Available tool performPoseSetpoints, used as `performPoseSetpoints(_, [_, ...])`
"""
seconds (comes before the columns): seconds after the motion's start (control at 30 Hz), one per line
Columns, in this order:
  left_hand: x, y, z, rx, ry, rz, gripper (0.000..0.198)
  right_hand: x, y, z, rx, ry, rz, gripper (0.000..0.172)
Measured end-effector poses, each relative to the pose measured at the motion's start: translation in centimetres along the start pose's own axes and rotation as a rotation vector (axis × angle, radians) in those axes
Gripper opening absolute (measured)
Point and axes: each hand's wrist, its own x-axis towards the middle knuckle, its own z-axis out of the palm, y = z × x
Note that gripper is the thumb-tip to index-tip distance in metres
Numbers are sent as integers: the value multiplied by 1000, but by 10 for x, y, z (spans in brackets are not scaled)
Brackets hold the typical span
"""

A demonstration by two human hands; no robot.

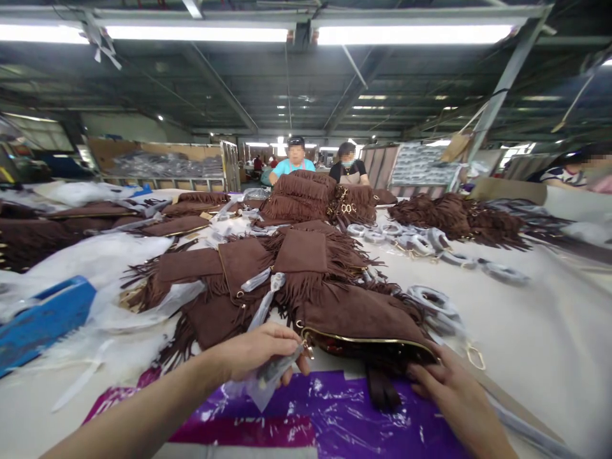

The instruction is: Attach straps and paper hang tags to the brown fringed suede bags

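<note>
A brown suede bag (363, 315) with a gold zipper lies in front of me, its zipped opening gaping toward me. My left hand (270, 354) is closed at the bag's left end, around a small clear plastic wrapping (277, 370) beside the metal clasp. At the right end, my right hand (442, 376) pinches the bag's edge near the end of the zipper. A dark brown tassel or strap piece (382, 389) hangs below the opening, over purple plastic (354, 421). More brown fringed bags (301, 252) are heaped just behind.
Wrapped strap coils (433, 303) lie at the right. A blue object (48, 319) and white plastic sheeting (105, 255) are at the left. Large fringed piles (301, 194) stand farther back, with two people (294, 162) behind them. Another person is at the far right edge.
</note>
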Motion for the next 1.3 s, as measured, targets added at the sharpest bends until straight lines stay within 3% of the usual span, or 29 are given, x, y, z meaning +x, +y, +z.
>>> performPoseSetpoints(0.1, [7, -19, 0, -279, 19, -97, 40, -8, -22, 18, -194, -23, -44, 66])
performPoseSetpoints(0.17, [8, -26, 1, -349, 55, -120, 43, -13, -35, 26, -334, 11, -101, 63])
performPoseSetpoints(0.23, [6, -28, 4, -333, 69, -100, 40, -16, -42, 30, -290, -7, -145, 61])
performPoseSetpoints(0.37, [1, -26, 8, -307, 1, 14, 34, -25, -43, 29, -125, -53, -263, 57])
performPoseSetpoints(0.5, [5, -25, 4, -440, -79, -23, 37, -38, -38, 24, -320, 29, -531, 48])
performPoseSetpoints(0.57, [6, -26, 2, -473, -98, -48, 35, -44, -45, 21, -410, 104, -591, 42])
performPoseSetpoints(0.63, [5, -27, 1, -490, -102, -68, 33, -51, -62, 19, -413, 131, -620, 38])
performPoseSetpoints(0.7, [3, -26, 5, -524, -88, -83, 31, -62, -90, 22, -328, 29, -678, 38])
performPoseSetpoints(0.77, [1, -25, 11, -557, -55, -57, 28, -75, -123, 33, -211, -114, -808, 44])
performPoseSetpoints(0.83, [0, -24, 17, -546, -14, -2, 24, -85, -151, 52, -169, -98, -946, 43])
performPoseSetpoints(0.93, [2, -24, 21, -481, 12, 29, 20, -86, -175, 79, -150, 3, -980, 24])
performPoseSetpoints(1.1, [11, -38, 15, -307, 85, 52, 25, -70, -180, 84, 16, 56, -839, 42])
performPoseSetpoints(1.2, [11, -39, 12, 121, 196, 101, 38, -60, -172, 75, 83, 196, -722, 48])
performPoseSetpoints(1.3, [6, -26, 10, 638, 315, 304, 35, -51, -155, 66, 153, 283, -558, 44])
